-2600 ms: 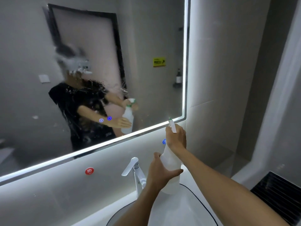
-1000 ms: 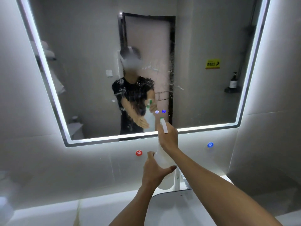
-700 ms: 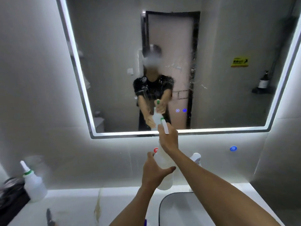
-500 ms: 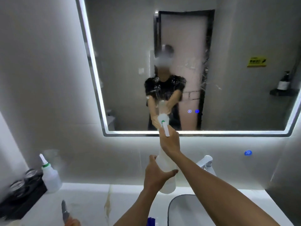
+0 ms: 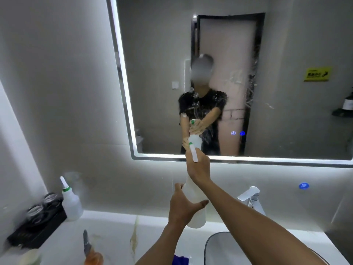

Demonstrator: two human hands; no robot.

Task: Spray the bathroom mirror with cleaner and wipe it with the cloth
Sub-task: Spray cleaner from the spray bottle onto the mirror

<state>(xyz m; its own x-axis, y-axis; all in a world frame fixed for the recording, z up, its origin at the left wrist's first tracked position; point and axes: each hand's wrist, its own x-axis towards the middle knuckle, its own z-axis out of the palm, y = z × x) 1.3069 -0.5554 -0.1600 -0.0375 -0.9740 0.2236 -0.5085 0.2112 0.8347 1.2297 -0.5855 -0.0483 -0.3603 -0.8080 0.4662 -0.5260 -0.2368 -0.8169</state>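
The lit-edged bathroom mirror hangs on the wall above the counter, with white spray spatter across its middle. I hold a white spray bottle upright in front of the mirror's lower edge. My left hand wraps around the bottle's body. My right hand grips its neck and white trigger head with the green collar. A bit of blue cloth lies on the counter at the bottom edge, mostly hidden by my left forearm.
A second white bottle with a green collar stands at the left beside a black tray with glasses. An orange-handled tool lies on the white counter. The chrome tap and dark-rimmed basin are at the right.
The view has swung left along the mirror, bringing the left counter items into sight. Both hands have kept their hold on the bottle, now in front of the mirror's lower left part.
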